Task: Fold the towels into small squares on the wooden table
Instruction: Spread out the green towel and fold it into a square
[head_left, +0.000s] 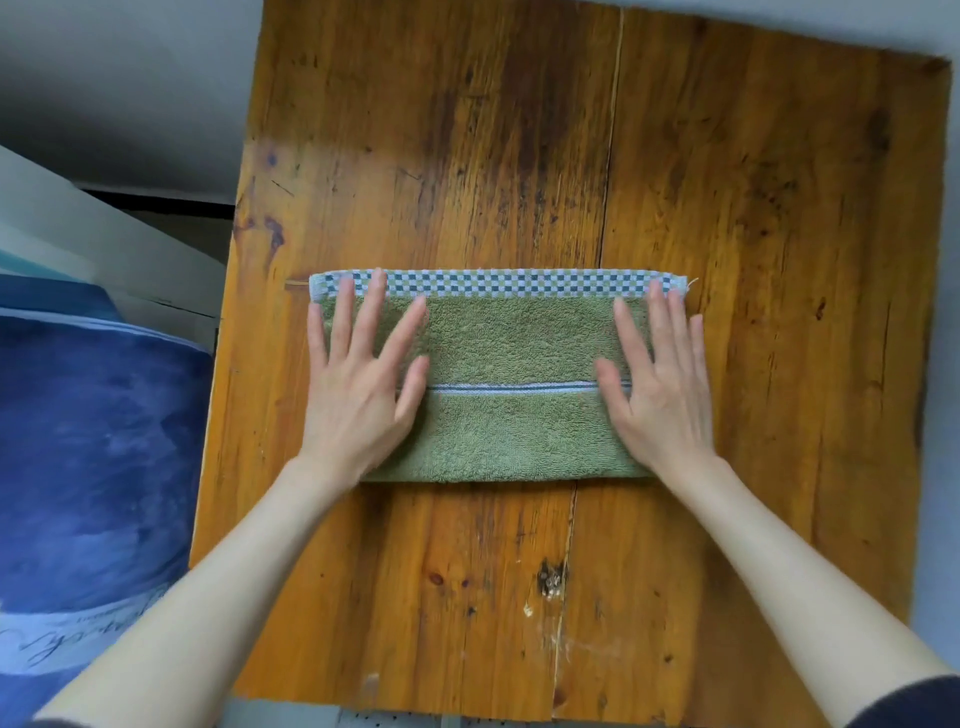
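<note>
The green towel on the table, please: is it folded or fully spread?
Folded: the green towel lies as a doubled strip, near edge rounded, checkered hem at the far edge.

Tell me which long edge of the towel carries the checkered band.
The far edge of the green towel, beyond the fingertips, has the checkered band. The near edge is plain green.

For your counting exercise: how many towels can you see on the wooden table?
1: a green towel lies mid-table under both flat hands. No others show.
</note>
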